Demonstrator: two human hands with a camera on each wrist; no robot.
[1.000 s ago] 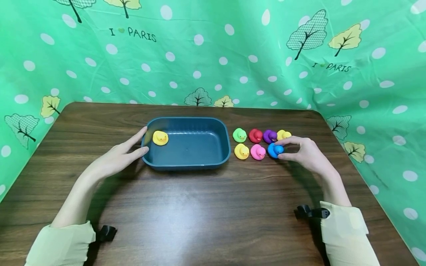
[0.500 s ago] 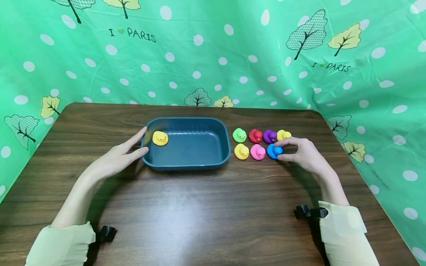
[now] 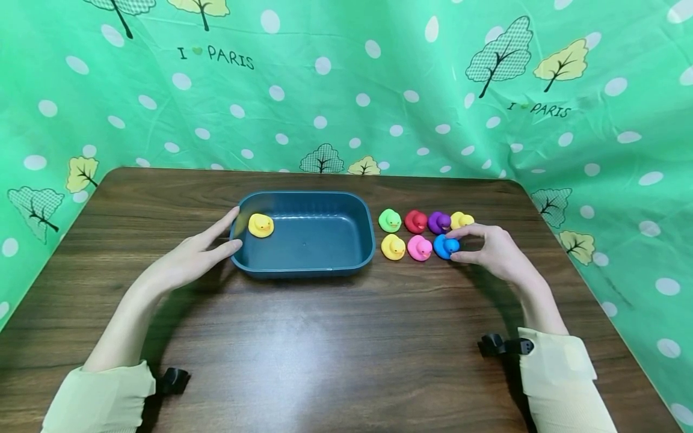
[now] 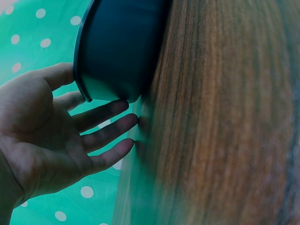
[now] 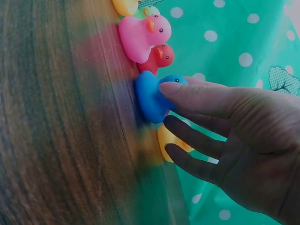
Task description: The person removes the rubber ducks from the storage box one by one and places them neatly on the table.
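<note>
My left hand (image 3: 189,258) rests against the left end of a dark blue plastic basin (image 3: 303,267). In the left wrist view its fingers are spread and nearly straight, with the thumb at the basin's rim (image 4: 77,56). Inside the basin, at the left, sits a yellow rubber duck (image 3: 261,225). On the right, my right hand (image 3: 500,249) pinches a blue rubber duck (image 3: 445,246) between thumb and forefinger. That duck sits on the table at the right end of the front row; in the right wrist view the thumb covers part of its head.
Beside the blue duck stand a pink duck (image 3: 419,248) and a yellow duck (image 3: 393,247). Behind them are green (image 3: 390,221), red (image 3: 415,221), purple (image 3: 439,222) and yellow (image 3: 462,220) ducks. A green dotted cloth (image 3: 325,90) hangs beyond the wooden table (image 3: 346,349).
The blue duck and my right hand have shifted very slightly left, toward the pink duck, during the first half second. My left hand and the basin stay as they were.
</note>
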